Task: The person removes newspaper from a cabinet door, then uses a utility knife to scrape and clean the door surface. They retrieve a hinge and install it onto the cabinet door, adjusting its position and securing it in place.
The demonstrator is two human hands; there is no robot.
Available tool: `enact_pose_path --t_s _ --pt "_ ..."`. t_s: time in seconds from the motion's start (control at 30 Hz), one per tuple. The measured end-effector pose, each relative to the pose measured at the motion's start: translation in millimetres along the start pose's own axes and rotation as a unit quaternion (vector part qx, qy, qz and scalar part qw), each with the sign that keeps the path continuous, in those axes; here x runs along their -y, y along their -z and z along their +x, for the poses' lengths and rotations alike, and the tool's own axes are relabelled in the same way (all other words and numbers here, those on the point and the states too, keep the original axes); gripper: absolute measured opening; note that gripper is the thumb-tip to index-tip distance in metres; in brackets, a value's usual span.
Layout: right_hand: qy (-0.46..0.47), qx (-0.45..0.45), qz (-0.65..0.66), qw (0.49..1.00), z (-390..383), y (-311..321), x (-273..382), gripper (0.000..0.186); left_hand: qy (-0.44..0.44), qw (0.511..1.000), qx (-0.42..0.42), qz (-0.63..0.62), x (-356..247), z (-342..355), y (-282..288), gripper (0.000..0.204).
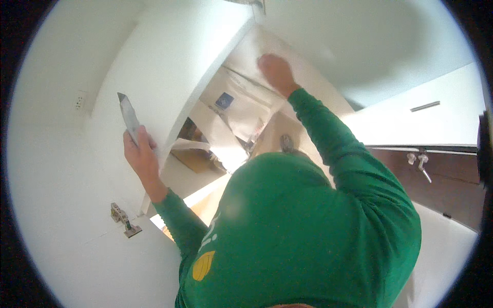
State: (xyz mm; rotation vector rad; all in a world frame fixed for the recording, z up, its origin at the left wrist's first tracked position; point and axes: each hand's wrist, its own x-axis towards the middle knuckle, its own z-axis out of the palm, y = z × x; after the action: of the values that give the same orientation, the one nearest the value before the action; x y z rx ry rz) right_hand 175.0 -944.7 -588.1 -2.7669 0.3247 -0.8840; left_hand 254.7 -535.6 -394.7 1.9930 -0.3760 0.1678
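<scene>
"What's in the left hand (pixel 143 158)?"

"A flat grey blade (pixel 129 117), pinched between thumb and fingers at its lower end. It sticks up past them, its slanted tip tilted a little to the left."

"And the right hand (pixel 276 73)?"

"Farther up and well apart from the left. The fingers look curled in, but they're blurred, so I can't tell whether they hold or touch anything."

"What's nearest to them?"

"Behind the blade, a broad white panel (pixel 177 56) runs up toward the right hand. Below and left of that hand, a blue square label (pixel 224 101) shows on pale wrapping (pixel 241 102). Just right of the left wrist there's a flat brown piece (pixel 195 160)."

"Farther out?"

"Below the left hand, a metal hinge (pixel 123 220) on white. Up and left of the blade, a wall socket (pixel 80 99). Far right of the right hand, a white front with a slim bar handle (pixel 425 106), and below that, metal fittings (pixel 423 165) on a dark brown panel (pixel 452 173)."
</scene>
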Motion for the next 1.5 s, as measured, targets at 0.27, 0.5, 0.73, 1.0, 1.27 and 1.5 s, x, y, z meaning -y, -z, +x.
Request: enact_pose_path --t_s 0.27,0.5,0.73,1.0,1.27,1.5 --pt "-0.117 0.201 0.234 0.944 -110 -74 54 0.029 0.024 0.999 -0.026 0.003 12 -2 11 0.022" --pt "-0.095 0.405 0.581 0.699 -21 68 205 0.063 0.011 0.998 -0.035 -0.05 14 4 9 0.021" --pt "0.175 0.51 0.45 0.712 -56 31 262 0.031 -0.075 0.986 -0.064 -0.134 12 -46 -7 0.026" --pt "-0.004 0.525 0.426 0.737 -69 49 245 0.041 -0.084 0.991 -0.048 0.095 42 -148 -4 0.031" --pt "0.008 0.475 0.564 0.676 -27 50 295 0.03 -0.005 0.983 -0.181 -0.04 42 -191 10 0.033" --pt "0.197 0.543 0.481 0.659 -132 43 264 0.031 0.069 0.992 -0.098 0.024 51 -217 5 0.038"
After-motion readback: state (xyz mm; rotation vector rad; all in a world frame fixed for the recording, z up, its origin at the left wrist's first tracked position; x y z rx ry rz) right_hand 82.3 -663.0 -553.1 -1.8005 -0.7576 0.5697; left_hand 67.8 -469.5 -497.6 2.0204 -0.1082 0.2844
